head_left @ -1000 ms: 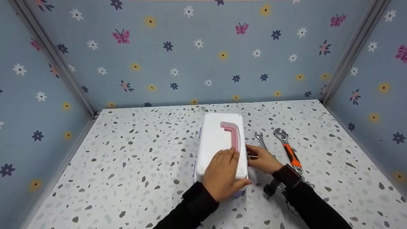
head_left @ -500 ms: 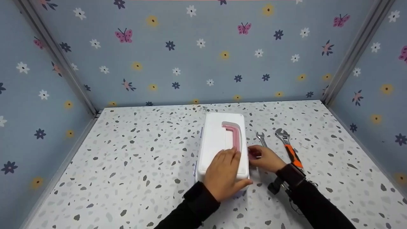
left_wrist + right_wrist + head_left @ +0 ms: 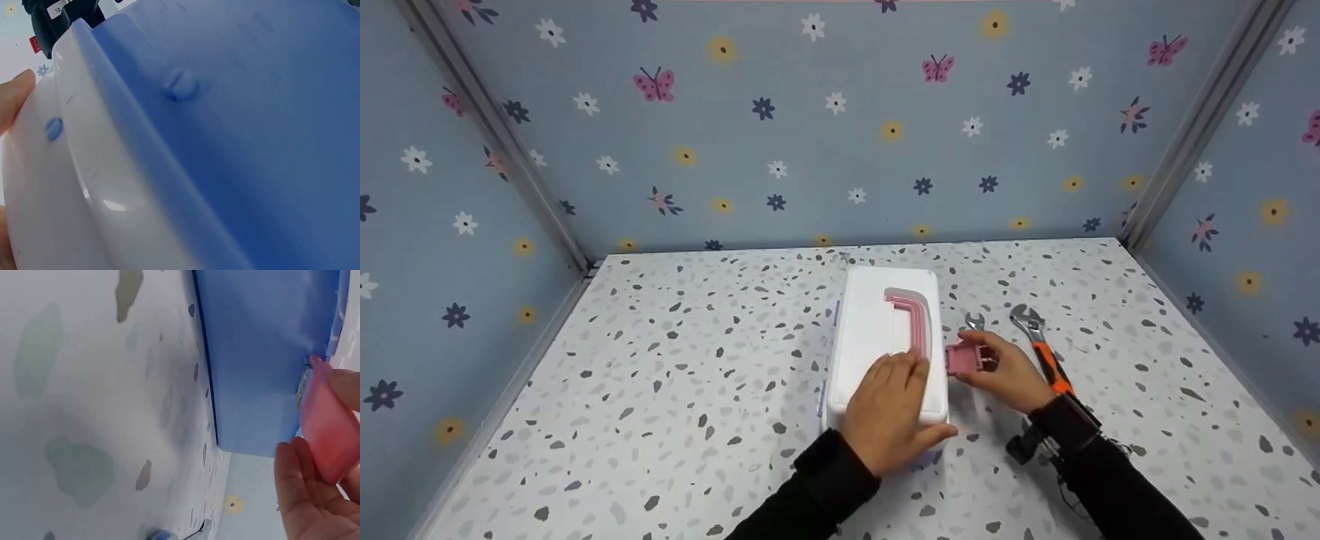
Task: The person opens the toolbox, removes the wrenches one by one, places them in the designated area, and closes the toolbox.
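A storage box with a white lid (image 3: 870, 322) stands lengthwise before me, a pink carry handle (image 3: 916, 326) folded into its top. Its blue body (image 3: 259, 365) shows in the right wrist view. My left hand (image 3: 887, 416) rests flat on the near part of the lid, fingertips at the handle's near end. On the box's right side, a pink latch (image 3: 964, 359) sticks outward from the wall. My right hand (image 3: 1011, 375) pinches the latch's outer end between thumb and fingers; the right wrist view shows the latch (image 3: 332, 424) tilted away from the box.
Right of the box lie a small open-ended wrench (image 3: 975, 321), partly hidden behind my right hand, and an adjustable wrench (image 3: 1046, 352) with an orange and black grip. Flower-patterned panels (image 3: 840, 150) enclose the speckled table (image 3: 682, 375) at the back and sides.
My right hand has moved right, away from the box wall, swinging the pink latch outward into view. My left hand stays on the lid.
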A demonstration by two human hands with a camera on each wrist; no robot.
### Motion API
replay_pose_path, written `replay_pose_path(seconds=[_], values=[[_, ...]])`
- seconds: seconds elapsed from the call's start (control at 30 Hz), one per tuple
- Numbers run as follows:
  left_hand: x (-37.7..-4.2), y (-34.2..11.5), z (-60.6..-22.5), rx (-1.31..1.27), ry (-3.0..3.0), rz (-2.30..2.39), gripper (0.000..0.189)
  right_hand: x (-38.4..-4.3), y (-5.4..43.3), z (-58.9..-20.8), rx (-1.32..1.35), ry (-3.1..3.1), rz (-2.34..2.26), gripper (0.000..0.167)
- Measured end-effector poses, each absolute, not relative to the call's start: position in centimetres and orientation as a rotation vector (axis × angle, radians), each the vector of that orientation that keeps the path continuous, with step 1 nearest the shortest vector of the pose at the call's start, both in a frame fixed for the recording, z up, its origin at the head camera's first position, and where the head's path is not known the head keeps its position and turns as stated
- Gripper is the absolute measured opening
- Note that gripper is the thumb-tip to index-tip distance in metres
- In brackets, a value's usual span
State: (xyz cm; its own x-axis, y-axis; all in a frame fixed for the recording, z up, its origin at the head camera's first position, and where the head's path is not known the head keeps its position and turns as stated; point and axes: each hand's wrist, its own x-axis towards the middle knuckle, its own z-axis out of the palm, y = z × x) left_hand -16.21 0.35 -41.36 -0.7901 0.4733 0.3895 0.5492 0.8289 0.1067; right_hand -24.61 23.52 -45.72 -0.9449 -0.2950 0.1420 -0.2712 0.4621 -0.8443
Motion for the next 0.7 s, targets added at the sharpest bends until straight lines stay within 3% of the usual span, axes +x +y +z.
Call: replay_pose_path(seconds=[0.2,0.7], values=[[-16.3,0.4,-41.4,-0.764,-2.658,-0.313,0.089,-24.5,23.2,-45.6,-0.548,2.656,-1.631,0.070],[-16.3,0.3,-41.5,-0.762,-2.635,-0.311,0.091,-25.0,22.1,-45.2,-0.640,2.611,-1.672,0.056]])
